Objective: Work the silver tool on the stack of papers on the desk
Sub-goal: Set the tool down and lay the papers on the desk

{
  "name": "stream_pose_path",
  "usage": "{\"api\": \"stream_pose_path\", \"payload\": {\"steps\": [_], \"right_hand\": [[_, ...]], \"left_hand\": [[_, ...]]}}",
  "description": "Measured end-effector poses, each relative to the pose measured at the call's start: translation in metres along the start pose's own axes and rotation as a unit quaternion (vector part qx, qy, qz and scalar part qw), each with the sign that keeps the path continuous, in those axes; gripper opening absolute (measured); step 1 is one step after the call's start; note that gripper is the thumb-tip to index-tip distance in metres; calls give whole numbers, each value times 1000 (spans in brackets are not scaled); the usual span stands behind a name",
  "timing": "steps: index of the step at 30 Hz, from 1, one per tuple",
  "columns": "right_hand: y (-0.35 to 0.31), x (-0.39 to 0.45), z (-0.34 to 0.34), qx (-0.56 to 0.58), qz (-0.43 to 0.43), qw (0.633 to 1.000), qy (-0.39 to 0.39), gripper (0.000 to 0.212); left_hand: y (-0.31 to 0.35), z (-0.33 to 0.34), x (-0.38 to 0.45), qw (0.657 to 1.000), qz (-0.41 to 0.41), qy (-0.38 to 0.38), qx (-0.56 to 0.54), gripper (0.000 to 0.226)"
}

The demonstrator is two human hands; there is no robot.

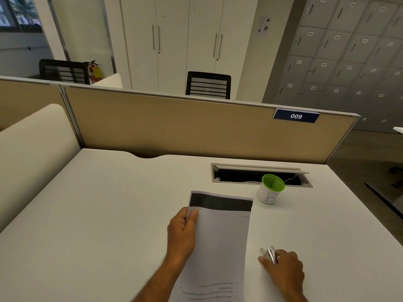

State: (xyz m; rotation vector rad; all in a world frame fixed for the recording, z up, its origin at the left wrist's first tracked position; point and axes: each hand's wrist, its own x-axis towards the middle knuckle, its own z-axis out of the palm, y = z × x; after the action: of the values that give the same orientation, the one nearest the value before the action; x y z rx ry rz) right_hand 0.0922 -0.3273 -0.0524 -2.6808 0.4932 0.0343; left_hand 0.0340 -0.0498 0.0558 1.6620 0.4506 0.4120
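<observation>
A stack of papers (220, 240) with a dark band across its far end lies lengthwise on the white desk (104, 214), printed text near me. My left hand (182, 232) grips the stack's left edge, thumb on top of the sheets. To the right of the stack my right hand (283, 269) rests on the desk with its fingers closed around a small silver tool (271, 255), whose shiny end sticks out past my fingers. The tool is apart from the papers.
A white cup with a green rim (271, 189) stands just beyond the papers' far right corner. Behind it an open cable tray (259, 175) is set into the desk. A beige partition (196, 127) closes the back edge.
</observation>
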Motion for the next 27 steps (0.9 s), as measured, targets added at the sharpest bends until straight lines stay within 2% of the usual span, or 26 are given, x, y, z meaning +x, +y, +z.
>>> {"api": "stream_pose_path", "payload": {"steps": [2,3,4,5,7,9,11,14,18,23,27], "right_hand": [[-8,-4,-5,36,-19,998,43,52],[-13,-8,-10,114,-38,991,49,46],[-22,-13,-15,223,-48,973,23,40],[-29,-18,-18,328,-51,943,-34,38],[-41,-26,-23,453,-54,874,-166,53],[-48,-32,-23,487,-72,828,-266,60],[-52,-38,-22,490,-82,809,-314,58],[-52,-41,-18,479,-75,831,-274,50],[-53,-41,-17,471,-51,851,-228,10],[-54,-39,-16,442,-27,870,-219,7],[-52,-37,-5,406,-4,888,-217,6]], "left_hand": [[0,0,0,1000,-4,1,-4,15],[-1,0,-1,1000,-6,1,-6,15],[-2,0,0,1000,-9,0,-8,15],[-3,-1,0,1000,-12,-1,-10,15],[-6,0,1,1000,-20,-4,-15,14],[-9,-1,2,999,-32,-4,-18,15],[-12,-2,4,999,-46,-5,-22,17],[-14,-5,9,998,-66,-14,-9,21],[-26,-13,18,990,-114,-82,23,29],[-53,-21,20,961,-178,-184,108,38],[-75,-23,15,942,-237,-173,163,28]]}}
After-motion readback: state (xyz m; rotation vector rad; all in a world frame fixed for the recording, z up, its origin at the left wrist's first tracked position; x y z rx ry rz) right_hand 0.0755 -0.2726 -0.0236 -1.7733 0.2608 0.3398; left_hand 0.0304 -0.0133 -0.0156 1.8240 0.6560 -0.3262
